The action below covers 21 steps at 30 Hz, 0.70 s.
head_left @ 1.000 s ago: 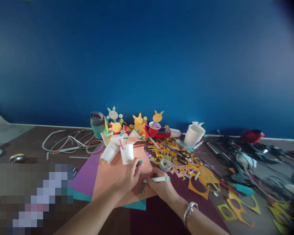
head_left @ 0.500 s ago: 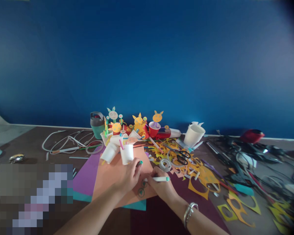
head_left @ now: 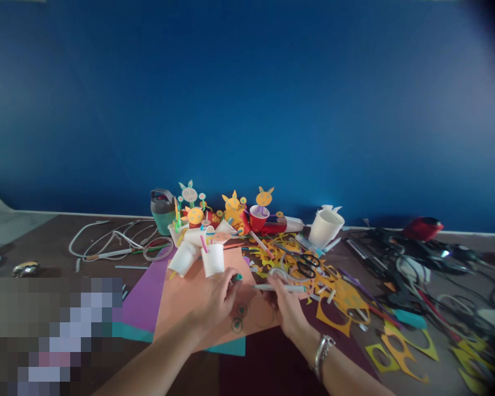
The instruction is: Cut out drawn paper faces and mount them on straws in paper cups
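On the counter (head_left: 94, 297), orange sheet (head_left: 181, 313) lies over purple (head_left: 142, 297) and teal sheets (head_left: 226, 347). Left hand (head_left: 219, 300) at the sheet's middle, fingers closed on a small green cap (head_left: 237, 278). Right hand (head_left: 287, 309) at the sheet's right side, fingers grasping a white marker (head_left: 280, 287), tip pointing left; can't tell if the tip touches paper. Two small circles (head_left: 239, 317) drawn between the hands, larger faint circle (head_left: 261, 312) just beside them. White cups (head_left: 213, 259) at the sheet's far edge. Black-handled scissors (head_left: 307, 265) and yellow paper scraps (head_left: 334, 313) to the right.
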Each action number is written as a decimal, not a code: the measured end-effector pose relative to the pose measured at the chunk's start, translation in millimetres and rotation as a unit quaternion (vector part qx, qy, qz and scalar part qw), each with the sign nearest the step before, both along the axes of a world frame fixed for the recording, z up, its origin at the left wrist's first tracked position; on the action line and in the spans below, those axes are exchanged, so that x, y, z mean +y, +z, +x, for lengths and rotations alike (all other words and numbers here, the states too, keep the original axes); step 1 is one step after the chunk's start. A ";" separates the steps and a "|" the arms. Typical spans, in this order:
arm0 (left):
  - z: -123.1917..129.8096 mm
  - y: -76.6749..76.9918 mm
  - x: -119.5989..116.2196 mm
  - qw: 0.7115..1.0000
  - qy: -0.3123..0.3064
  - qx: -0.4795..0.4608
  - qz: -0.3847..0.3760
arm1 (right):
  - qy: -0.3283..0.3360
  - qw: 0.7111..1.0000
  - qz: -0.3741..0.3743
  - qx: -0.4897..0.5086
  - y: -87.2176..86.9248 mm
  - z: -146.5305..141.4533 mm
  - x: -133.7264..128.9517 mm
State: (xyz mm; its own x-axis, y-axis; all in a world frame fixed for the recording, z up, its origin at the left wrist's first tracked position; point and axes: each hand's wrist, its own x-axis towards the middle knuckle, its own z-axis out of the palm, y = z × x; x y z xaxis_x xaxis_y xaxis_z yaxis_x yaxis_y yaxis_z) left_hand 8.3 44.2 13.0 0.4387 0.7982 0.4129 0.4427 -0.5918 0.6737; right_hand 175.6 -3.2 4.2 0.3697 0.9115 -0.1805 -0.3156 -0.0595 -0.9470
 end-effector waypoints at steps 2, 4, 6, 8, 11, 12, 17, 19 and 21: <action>-1.7 2.7 -0.7 1.000 -0.020 0.012 0.009 | -0.013 0.999 -0.011 0.041 0.8 2.4 0.9; -2.9 7.0 -1.8 0.999 -0.042 0.021 0.015 | -0.003 0.998 0.005 0.064 1.5 4.3 0.6; -3.3 10.7 -2.5 0.998 -0.056 0.020 0.021 | 0.011 0.997 0.042 0.061 2.6 5.7 -0.6; -3.5 11.9 -2.7 0.998 -0.058 0.024 0.027 | 0.017 0.996 0.076 0.051 4.0 6.6 -1.7; -4.1 9.2 -2.4 0.997 -0.051 0.049 0.036 | -0.002 0.995 0.084 0.051 6.3 7.3 -1.4; -4.3 7.7 -2.4 0.996 -0.053 0.057 0.038 | -0.014 0.995 0.077 0.055 7.1 7.6 -0.7; -4.7 1.1 -3.5 0.992 -0.081 0.100 0.015 | -0.013 0.996 0.037 0.081 12.9 11.5 0.7; -4.8 -0.1 -3.2 0.990 -0.086 0.110 0.005 | 0.016 0.997 0.046 0.066 15.2 14.7 -1.1; -4.8 0.1 -2.5 0.990 -0.093 0.110 0.002 | 0.051 0.996 0.057 0.036 16.2 18.1 -3.5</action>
State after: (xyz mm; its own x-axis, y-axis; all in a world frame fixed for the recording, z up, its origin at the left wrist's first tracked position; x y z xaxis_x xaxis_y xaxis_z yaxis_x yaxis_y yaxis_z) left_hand 3.5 41.6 13.1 0.6581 0.6932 0.2940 0.4609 -0.6796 0.5707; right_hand 193.7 -6.7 20.3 0.2644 0.9597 -0.0952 -0.3800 0.0129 -0.9249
